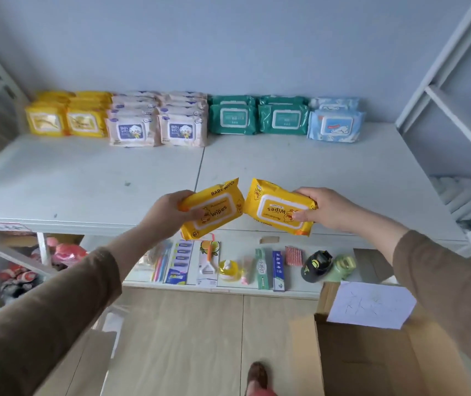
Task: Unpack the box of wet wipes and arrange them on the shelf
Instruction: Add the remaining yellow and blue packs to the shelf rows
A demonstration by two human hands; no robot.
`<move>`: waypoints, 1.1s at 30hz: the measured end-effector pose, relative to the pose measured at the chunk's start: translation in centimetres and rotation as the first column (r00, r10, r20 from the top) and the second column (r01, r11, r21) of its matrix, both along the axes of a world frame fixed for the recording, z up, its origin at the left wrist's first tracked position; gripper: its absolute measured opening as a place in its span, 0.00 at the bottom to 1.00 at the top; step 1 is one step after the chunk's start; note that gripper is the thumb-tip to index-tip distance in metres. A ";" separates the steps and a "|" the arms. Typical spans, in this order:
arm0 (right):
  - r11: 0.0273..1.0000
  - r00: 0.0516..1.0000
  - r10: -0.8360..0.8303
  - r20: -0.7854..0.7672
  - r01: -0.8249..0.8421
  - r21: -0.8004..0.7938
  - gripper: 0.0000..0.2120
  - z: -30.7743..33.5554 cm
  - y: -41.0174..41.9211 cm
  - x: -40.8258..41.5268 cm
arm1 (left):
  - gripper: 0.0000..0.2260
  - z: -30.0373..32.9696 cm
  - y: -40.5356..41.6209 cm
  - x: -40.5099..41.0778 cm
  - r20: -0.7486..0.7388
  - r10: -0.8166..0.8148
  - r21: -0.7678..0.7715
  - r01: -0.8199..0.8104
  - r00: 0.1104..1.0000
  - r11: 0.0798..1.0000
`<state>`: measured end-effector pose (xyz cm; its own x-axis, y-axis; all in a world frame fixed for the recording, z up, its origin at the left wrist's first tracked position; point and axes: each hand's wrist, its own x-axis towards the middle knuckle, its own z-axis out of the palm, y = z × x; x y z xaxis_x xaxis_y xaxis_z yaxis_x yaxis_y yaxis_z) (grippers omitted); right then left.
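My left hand [168,211] grips one yellow wipes pack [214,208] by its left end. My right hand [323,208] grips a second yellow wipes pack [278,208] by its right end, its label upside down. Both packs hang side by side over the front edge of the white shelf [85,178]. Along the back of the shelf stand rows of packs: yellow ones [67,117] at the left, pink baby-wipes packs [157,121], green packs [258,117] and light blue packs [335,121]. The open cardboard box [371,358] sits on the floor at the lower right.
A lower shelf [237,291] carries small goods: toothbrushes, a peeler, toothpaste boxes, a black cap. Plush toys [25,270] lie under the shelf at the left. Another white rack [457,138] stands at the right. My foot [258,378] rests on the wooden floor.
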<state>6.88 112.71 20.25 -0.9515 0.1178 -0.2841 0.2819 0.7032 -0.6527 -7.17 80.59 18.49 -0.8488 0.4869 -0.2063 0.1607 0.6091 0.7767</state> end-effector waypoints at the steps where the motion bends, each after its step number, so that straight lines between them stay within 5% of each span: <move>1: 1.000 1.000 0.006 -0.007 -0.006 0.006 0.16 0.0 -0.4 -1.6 | 0.10 0.1 -0.4 -1.6 -0.004 0.003 -0.011 -0.003 1.000 1.000; 20: 0.963 0.955 0.271 -0.119 -0.269 0.033 0.20 0.5 -13.9 -36.8 | 0.09 1.6 -17.3 -29.6 -0.223 0.151 -0.287 -0.213 0.963 0.934; 26: 0.963 0.954 0.271 -0.129 -0.267 0.048 0.13 -1.4 -23.7 -45.5 | 0.10 1.7 -26.4 -39.5 -0.258 0.083 -0.326 -0.168 0.963 0.930; 30: 0.974 0.969 0.218 -0.117 -0.208 0.094 0.21 -2.3 -30.4 -50.5 | 0.11 1.1 -32.6 -46.9 -0.243 0.028 -0.360 -0.116 0.970 0.926; 33: 0.978 0.979 0.179 -0.095 -0.167 0.122 0.18 -3.0 -33.9 -53.9 | 0.13 0.9 -35.4 -51.7 -0.211 -0.030 -0.399 -0.057 0.977 0.915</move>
<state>-46.97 78.81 17.23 -0.9840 -0.0256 -0.1762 0.0839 0.8062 -0.5856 -58.87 45.21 19.38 -0.8995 0.3886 -0.1995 0.2811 0.8645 0.4167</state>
